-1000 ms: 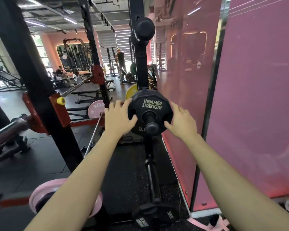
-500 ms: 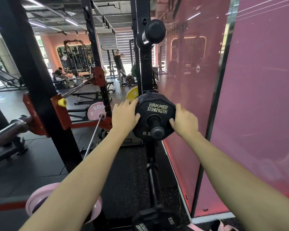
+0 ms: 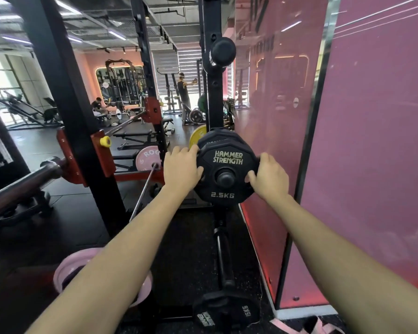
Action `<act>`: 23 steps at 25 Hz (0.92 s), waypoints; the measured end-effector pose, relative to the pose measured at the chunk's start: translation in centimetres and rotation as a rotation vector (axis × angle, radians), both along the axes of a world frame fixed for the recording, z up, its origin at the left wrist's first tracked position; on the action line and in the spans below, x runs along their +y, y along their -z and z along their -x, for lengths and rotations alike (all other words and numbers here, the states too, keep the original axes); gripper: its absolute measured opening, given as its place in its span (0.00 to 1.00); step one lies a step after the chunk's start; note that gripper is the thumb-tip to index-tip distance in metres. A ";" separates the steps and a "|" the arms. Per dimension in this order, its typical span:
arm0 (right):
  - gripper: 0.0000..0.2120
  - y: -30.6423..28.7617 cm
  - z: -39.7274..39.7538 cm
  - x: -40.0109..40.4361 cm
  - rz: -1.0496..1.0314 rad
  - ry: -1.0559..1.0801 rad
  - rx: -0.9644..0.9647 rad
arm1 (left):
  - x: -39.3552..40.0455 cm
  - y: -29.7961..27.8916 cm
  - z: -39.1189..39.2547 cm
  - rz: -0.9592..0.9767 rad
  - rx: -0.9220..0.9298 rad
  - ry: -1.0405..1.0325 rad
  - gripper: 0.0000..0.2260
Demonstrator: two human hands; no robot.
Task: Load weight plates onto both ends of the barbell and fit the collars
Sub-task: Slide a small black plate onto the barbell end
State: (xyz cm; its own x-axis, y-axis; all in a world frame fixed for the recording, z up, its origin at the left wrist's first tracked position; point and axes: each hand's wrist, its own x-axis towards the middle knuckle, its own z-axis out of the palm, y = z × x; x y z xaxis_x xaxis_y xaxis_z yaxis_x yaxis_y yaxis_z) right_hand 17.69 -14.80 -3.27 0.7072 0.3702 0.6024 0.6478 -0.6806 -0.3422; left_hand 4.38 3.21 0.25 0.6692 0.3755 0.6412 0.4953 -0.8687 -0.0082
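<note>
A black 2.5 kg Hammer Strength plate sits on a storage peg of the black rack upright. My left hand grips its left rim, thumb on the face. My right hand grips the right rim, thumb on the face too. More black plates stack behind it on the same peg. The barbell sleeve juts in at the left, resting on a red hook. A pink plate shows under my left forearm. No collar is in view.
A black 15 kg plate sits on a lower peg. A pink wall panel stands close on the right. Pink and yellow plates lie behind the rack. A black post stands left. Two people are far back.
The view has drawn closer to the plate. Both hands have stayed on its rim, and the plate still sits on the peg.
</note>
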 end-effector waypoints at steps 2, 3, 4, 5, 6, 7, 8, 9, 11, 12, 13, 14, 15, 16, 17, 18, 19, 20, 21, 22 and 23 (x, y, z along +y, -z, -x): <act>0.15 -0.3 0.9 -1.1 0.007 0.001 -0.015 | -1.4 0.3 1.3 -0.004 0.005 -0.031 0.21; 0.16 -0.4 1.5 -1.8 0.012 0.002 -0.030 | -2.2 0.4 2.1 -0.015 0.011 -0.052 0.21; 0.16 -0.4 2.2 -2.4 0.019 0.003 -0.048 | -2.9 0.7 3.0 -0.031 0.015 -0.075 0.21; 0.17 -0.4 3.0 -3.1 0.030 0.005 -0.066 | -3.6 1.1 3.9 -0.046 0.017 -0.099 0.21; 0.17 -0.3 3.8 -3.6 0.041 0.009 -0.078 | -4.2 1.6 4.9 -0.052 0.026 -0.119 0.20; 0.18 0.1 4.8 -4.2 0.050 0.009 -0.079 | -4.8 2.2 6.0 -0.051 0.044 -0.133 0.20; 0.19 0.5 5.8 -4.6 0.056 0.001 -0.074 | -5.1 2.8 7.0 -0.051 0.070 -0.139 0.19; 0.19 1.1 6.6 -4.8 0.058 -0.014 -0.068 | -5.2 3.4 7.8 -0.057 0.090 -0.144 0.19; 0.19 1.8 8.6 -5.0 0.052 -0.049 -0.057 | -5.2 3.9 9.9 -0.075 0.101 -0.154 0.19; 0.20 1.8 9.5 -4.9 0.045 -0.061 -0.060 | -5.0 3.9 11.1 -0.074 0.097 -0.159 0.19; 0.20 1.6 10.5 -4.7 0.034 -0.075 -0.067 | -4.7 3.8 12.3 -0.076 0.086 -0.164 0.19; 0.20 1.4 11.5 -4.4 0.020 -0.094 -0.078 | -4.3 3.7 13.6 -0.079 0.068 -0.169 0.20; 0.20 1.0 12.7 -4.0 0.011 -0.114 -0.091 | -3.8 3.5 15.0 -0.079 0.049 -0.175 0.20; 0.20 0.5 14.0 -3.3 0.006 -0.131 -0.103 | -3.3 3.2 16.5 -0.073 0.034 -0.184 0.21; 0.21 0.0 15.2 -2.6 0.002 -0.147 -0.109 | -2.8 2.9 18.0 -0.066 0.021 -0.191 0.21; 0.21 -0.5 16.5 -1.9 -0.008 -0.166 -0.111 | -2.3 2.4 19.6 -0.054 0.007 -0.193 0.21; 0.21 -0.9 18.1 -1.0 -0.018 -0.187 -0.109 | -1.7 2.1 21.7 -0.034 -0.011 -0.189 0.21; 0.21 -1.2 19.9 0.0 -0.029 -0.210 -0.107 | -1.0 1.8 24.0 -0.013 -0.031 -0.180 0.20; 0.21 -1.3 22.0 1.1 -0.038 -0.235 -0.108 | -0.2 1.6 26.6 0.004 -0.055 -0.167 0.19; 0.21 -1.3 24.2 2.3 -0.040 -0.262 -0.113 | 0.7 1.5 29.3 0.017 -0.076 -0.159 0.19; 0.21 -1.1 26.4 3.5 -0.039 -0.288 -0.122 | 1.6 1.4 32.1 0.022 -0.083 -0.162 0.19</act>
State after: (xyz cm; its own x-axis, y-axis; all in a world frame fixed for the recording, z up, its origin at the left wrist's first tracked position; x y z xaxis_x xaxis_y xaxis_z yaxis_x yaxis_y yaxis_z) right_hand -8.75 -11.29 -2.14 0.4984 0.5201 0.6936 0.8499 -0.4511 -0.2724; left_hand -27.74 4.80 -1.17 0.5442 0.4884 0.6821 0.6266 -0.7773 0.0567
